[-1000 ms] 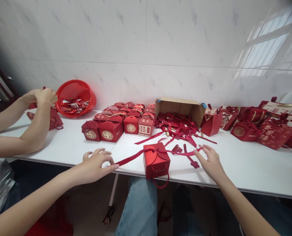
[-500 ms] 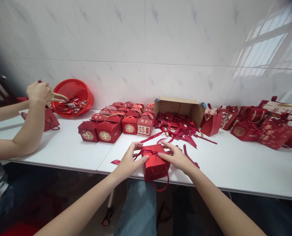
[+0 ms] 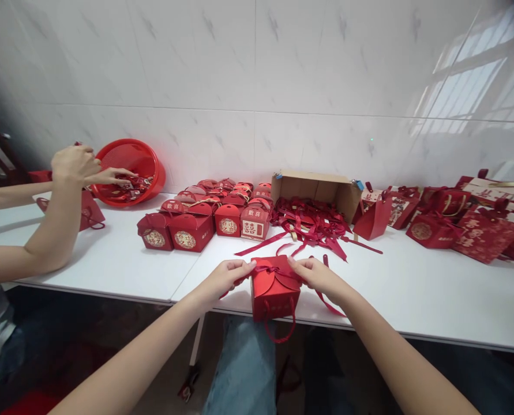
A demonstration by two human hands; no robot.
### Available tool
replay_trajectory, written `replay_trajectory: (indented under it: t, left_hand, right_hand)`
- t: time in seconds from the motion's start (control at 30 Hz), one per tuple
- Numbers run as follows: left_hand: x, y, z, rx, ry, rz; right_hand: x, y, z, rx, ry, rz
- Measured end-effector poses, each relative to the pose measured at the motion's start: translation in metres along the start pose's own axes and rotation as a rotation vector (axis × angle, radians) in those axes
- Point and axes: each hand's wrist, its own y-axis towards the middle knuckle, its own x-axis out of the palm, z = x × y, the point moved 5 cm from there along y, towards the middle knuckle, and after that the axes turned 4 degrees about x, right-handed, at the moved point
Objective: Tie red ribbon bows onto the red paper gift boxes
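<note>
A red gift box (image 3: 274, 297) with petal-like top flaps and a cord handle stands at the table's front edge, its cord hanging over the side. Across its top runs a dark red ribbon (image 3: 273, 270), crossed or knotted near the middle. At the box's left edge my left hand (image 3: 227, 278) is closed, pinching the ribbon between thumb and fingers. My right hand (image 3: 317, 275) pinches the ribbon at the right edge. A loose ribbon tail hangs below the right hand onto the table. The undersides of the fingers are hidden.
Several filled red boxes (image 3: 194, 230) stand behind on the left. A cardboard box (image 3: 315, 181) spills red ribbons (image 3: 311, 222) onto the table. Gift bags (image 3: 477, 230) are on the right. At left, another person's hand (image 3: 120, 176) reaches into a red basin (image 3: 157, 167).
My hands have shifted from resting over the box top to its two sides, drawing the ribbon outward. The other person's hand has gone further into the basin.
</note>
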Motion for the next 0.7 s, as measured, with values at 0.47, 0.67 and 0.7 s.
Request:
replay_trajectory:
  t: [0.47,0.67,0.7]
  left_hand:
    - [-0.013,0.007,0.003,0.173,0.133,-0.012]
    - [-0.019,-0.002,0.032,0.350,0.354,0.182]
    - [-0.016,-0.006,0.040,0.395,0.388,0.211]
  right_hand:
    - [-0.017,-0.016,0.006,-0.028,0.187,0.044]
    - [-0.012,-0.028,-0.012,-0.015,0.548,-0.133]
    - [-0.011,-0.029,-0.017,-0.030,0.565,-0.148]
